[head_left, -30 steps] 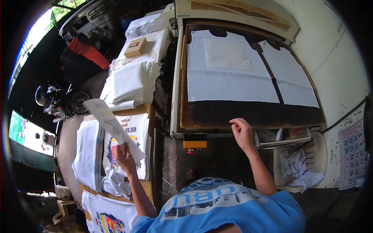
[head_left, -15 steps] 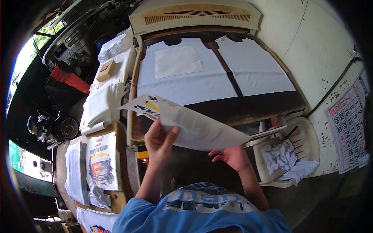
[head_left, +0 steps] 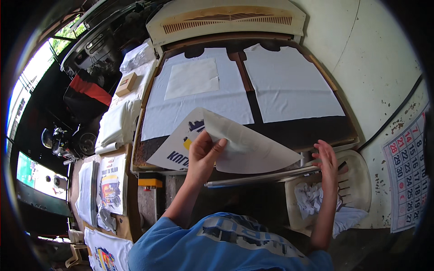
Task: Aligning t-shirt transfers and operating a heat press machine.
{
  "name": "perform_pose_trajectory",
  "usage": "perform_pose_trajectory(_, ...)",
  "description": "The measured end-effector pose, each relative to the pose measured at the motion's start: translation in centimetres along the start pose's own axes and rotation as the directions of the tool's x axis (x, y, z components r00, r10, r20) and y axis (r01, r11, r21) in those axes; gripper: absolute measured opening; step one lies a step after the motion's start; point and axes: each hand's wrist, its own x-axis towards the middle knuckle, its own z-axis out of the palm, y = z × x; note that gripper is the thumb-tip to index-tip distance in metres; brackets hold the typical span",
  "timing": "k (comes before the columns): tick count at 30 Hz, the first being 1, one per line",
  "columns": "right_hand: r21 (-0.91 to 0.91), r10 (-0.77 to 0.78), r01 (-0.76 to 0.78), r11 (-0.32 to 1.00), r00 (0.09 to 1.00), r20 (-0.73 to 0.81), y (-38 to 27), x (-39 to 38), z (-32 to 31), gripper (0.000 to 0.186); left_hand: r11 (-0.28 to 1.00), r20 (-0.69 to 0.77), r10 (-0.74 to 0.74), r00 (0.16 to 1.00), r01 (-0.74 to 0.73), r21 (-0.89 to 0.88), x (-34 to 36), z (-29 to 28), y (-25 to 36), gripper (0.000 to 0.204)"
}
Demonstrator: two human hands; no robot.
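Observation:
A printed transfer sheet (head_left: 172, 145), white with a coloured print on one face, hangs folded over in front of me. My left hand (head_left: 203, 156) pinches it near its middle with thumb and fingers. To the right of the sheet's pointed corner, my right hand (head_left: 325, 158) is raised with its fingers apart and nothing in it. Beyond the sheet, two white shirts lie flat on the dark bed of a heat press, a left shirt (head_left: 158, 115) and a right shirt (head_left: 289, 86). A blank white sheet (head_left: 193, 79) rests on the left shirt.
A metal bar (head_left: 253, 179) runs along the press front. At right, a pale plastic chair (head_left: 361, 174) holds crumpled white cloth (head_left: 309, 198). Printed shirts (head_left: 112, 185) and folded white cloth (head_left: 115, 124) lie along the left, with a small box (head_left: 126, 84). A calendar hangs on the right wall.
My right hand has moved right and up, away from beneath the sheet. My left hand has shifted right with the sheet, showing more of its printed face. The view has turned slightly.

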Motion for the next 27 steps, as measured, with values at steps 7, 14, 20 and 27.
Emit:
perform_pose_trajectory(7, 0.304, 0.288, -0.64, 0.705, 0.651, 0.702, -1.0, 6.5, 4.0, 0.046, 0.998, 0.002, 0.029, 1.0, -0.029, -0.05, 4.7, -1.5, -0.1, 0.025)
perform_pose_trajectory(14, 0.595, -0.049, -0.181, 0.783, 0.936, 0.349, -6.8, 21.4, 4.3, 0.026, 0.93, 0.094, 0.314, 0.945, -0.326, 0.169, 16.1, 0.8, 3.9, 0.021)
perform_pose_trajectory(20, 0.751, -0.416, 0.282, 0.597, 0.909, -0.01, -10.4, 27.7, 0.7, 0.031, 0.794, 0.207, 0.59, 0.781, -0.608, 0.03, 22.6, 5.2, 1.8, 0.021)
perform_pose_trajectory(27, 0.529, -0.005, -0.045, 0.847, 0.996, 0.094, 5.0, 38.5, -3.0, 0.018, 0.982, -0.172, -0.072, 0.982, 0.1, 0.162, 30.6, 10.5, -16.7, 0.032)
